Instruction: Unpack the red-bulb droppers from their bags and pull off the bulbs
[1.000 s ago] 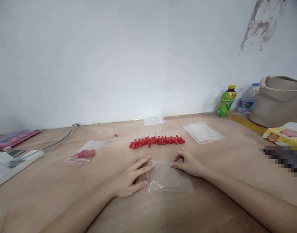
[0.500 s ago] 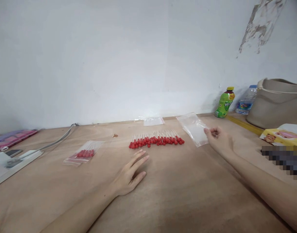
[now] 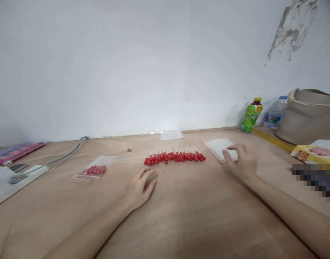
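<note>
A row of white sticks with red tips (image 3: 175,156) lies on the wooden table, red ends toward me. My left hand (image 3: 140,189) rests just in front of the row's left end, fingers loosely curved and thumb apart, holding nothing. Over a stack of clear zip bags (image 3: 215,148), my right hand (image 3: 242,160) hovers or touches, thumb and fingers apart; it is slightly blurred. To the left, a zip bag (image 3: 93,169) holds several of the red-tipped pieces. Another flat bag (image 3: 171,135) lies by the wall, behind the row.
Back right are a green bottle (image 3: 251,115), a clear water bottle (image 3: 276,113) and a grey-beige bin (image 3: 307,120). A yellow printed pack (image 3: 313,153) lies nearer. At left are a power strip (image 3: 27,183), a grey cable (image 3: 71,151) and a pink-purple pouch (image 3: 19,153).
The bag that my right hand pinched and lifted at its edge now lies flat, and that hand's fingers have parted over it. My left hand has drawn back slightly left, its fingers more curled.
</note>
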The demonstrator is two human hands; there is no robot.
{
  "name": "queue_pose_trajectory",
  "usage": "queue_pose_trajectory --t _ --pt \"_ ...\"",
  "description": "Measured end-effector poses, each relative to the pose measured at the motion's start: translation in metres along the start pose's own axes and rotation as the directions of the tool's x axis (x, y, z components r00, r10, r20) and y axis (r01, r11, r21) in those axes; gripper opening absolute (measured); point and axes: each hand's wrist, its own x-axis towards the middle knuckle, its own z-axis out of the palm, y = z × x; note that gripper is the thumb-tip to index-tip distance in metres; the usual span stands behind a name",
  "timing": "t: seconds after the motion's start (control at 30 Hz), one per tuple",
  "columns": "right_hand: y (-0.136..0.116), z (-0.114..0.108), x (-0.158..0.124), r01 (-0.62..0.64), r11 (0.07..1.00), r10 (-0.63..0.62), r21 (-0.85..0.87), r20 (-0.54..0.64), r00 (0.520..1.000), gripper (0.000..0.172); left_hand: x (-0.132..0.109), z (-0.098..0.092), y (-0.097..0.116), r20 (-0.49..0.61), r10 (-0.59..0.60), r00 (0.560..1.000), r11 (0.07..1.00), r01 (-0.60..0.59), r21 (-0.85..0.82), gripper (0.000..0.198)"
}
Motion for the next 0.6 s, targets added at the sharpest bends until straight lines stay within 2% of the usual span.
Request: queue_pose_trajectory --t 0.03,0.07,0.1,0.17,0.2,0.23,0.27,0.33,0.37,0.4,0.5,0.6 --pt "-0.012 -0.002 -0.007 0.144 0.977 -0.165 0.158 0.133 0.977 0.024 0.002 -0.001 -0.005 -0.028 -0.047 0.998 0.997 0.049 0.062 0.024" --pt "-0.024 -0.003 -0.014 0.230 0.923 -0.308 0.309 0.233 0.922 0.021 0.004 -0.003 -0.012 -0.052 -0.100 0.994 0.985 0.106 0.136 0.022" --pt "-0.036 -0.005 -0.022 0.275 0.855 -0.436 0.440 0.323 0.840 0.020 0.006 -0.006 -0.021 -0.075 -0.158 0.985 0.960 0.171 0.221 0.022" --pt "-0.053 -0.007 -0.033 0.304 0.750 -0.604 0.587 0.420 0.678 0.020 0.008 -0.012 -0.042 -0.122 -0.275 0.954 0.864 0.301 0.402 0.026" --pt "-0.059 -0.008 -0.037 0.311 0.717 -0.647 0.624 0.430 0.630 0.020 0.008 -0.016 -0.054 -0.159 -0.336 0.928 0.795 0.370 0.480 0.030" --pt "-0.063 -0.009 -0.039 0.307 0.702 -0.666 0.643 0.437 0.605 0.021 0.007 -0.021 -0.068 -0.185 -0.389 0.902 0.727 0.424 0.540 0.036" --pt "-0.065 -0.009 -0.040 0.303 0.698 -0.670 0.649 0.442 0.596 0.021 0.005 -0.025 -0.081 -0.219 -0.443 0.869 0.656 0.481 0.581 0.042" --pt "-0.065 -0.009 -0.040 0.286 0.713 -0.650 0.640 0.451 0.612 0.021 0.000 -0.033 -0.107 -0.252 -0.561 0.789 0.539 0.579 0.612 0.049" --pt "-0.064 -0.009 -0.039 0.279 0.724 -0.638 0.630 0.458 0.620 0.021 -0.003 -0.037 -0.118 -0.235 -0.612 0.755 0.507 0.603 0.616 0.049" --pt "-0.063 -0.009 -0.038 0.274 0.734 -0.627 0.621 0.465 0.625 0.021 -0.005 -0.040 -0.128 -0.206 -0.637 0.743 0.490 0.597 0.635 0.047" --pt "-0.061 -0.008 -0.038 0.274 0.745 -0.617 0.609 0.471 0.631 0.021 -0.011 -0.047 -0.145 -0.146 -0.612 0.777 0.481 0.512 0.712 0.037" --pt "-0.062 -0.008 -0.039 0.273 0.746 -0.615 0.608 0.469 0.635 0.020 -0.012 -0.047 -0.146 -0.123 -0.572 0.811 0.492 0.459 0.740 0.034"
